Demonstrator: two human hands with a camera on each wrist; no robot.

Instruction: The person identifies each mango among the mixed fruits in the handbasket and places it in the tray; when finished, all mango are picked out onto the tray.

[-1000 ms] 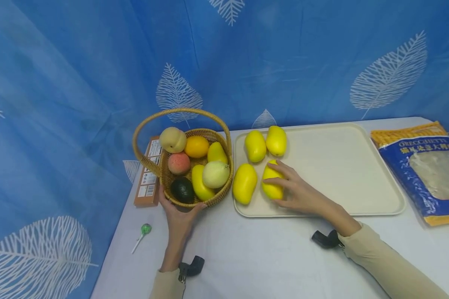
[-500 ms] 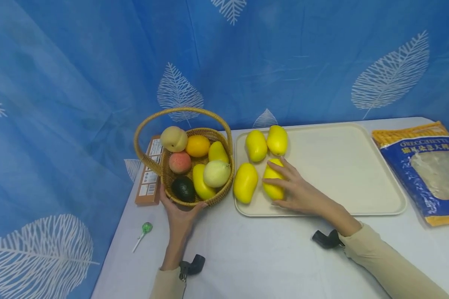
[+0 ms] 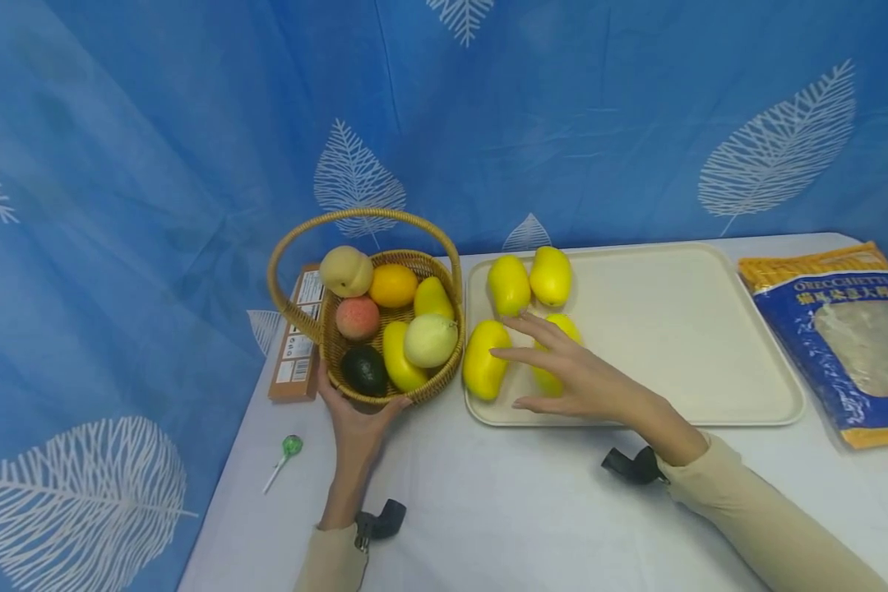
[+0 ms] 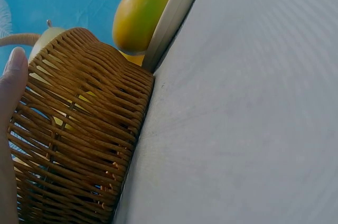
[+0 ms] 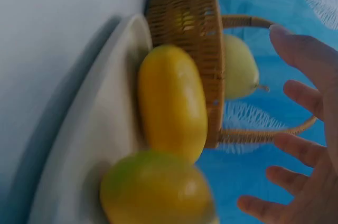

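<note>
My left hand (image 3: pixel 358 427) grips the near side of a wicker basket (image 3: pixel 444 385) with an arched handle; in the left wrist view its thumb (image 4: pixel 15 78) lies against the woven wall. Inside lie two peaches, an orange-yellow fruit (image 3: pixel 393 285), a green pear (image 3: pixel 433 300), a pale pear (image 3: pixel 431 340), a yellow mango (image 3: pixel 398 362) and an avocado (image 3: pixel 364 370). My right hand (image 3: pixel 588 382) hovers over the tray (image 3: pixel 681 337), fingers spread, holding nothing. It partly hides one mango (image 3: pixel 568 327). Another mango (image 3: pixel 484 362) sits left of it, with two (image 3: pixel 509 285) behind.
A blue and yellow pasta bag (image 3: pixel 851 345) lies right of the tray. Left of the basket is an orange box (image 3: pixel 293 362), partly under the handle side. A green lollipop (image 3: pixel 291 446) lies near the left table edge. A blue curtain (image 3: pixel 599 123) hangs behind.
My right hand has let go of the near right mango and shifted left and up, its fingers spreading. That mango now sits slightly farther right and tilted. My left hand stays on the basket.
</note>
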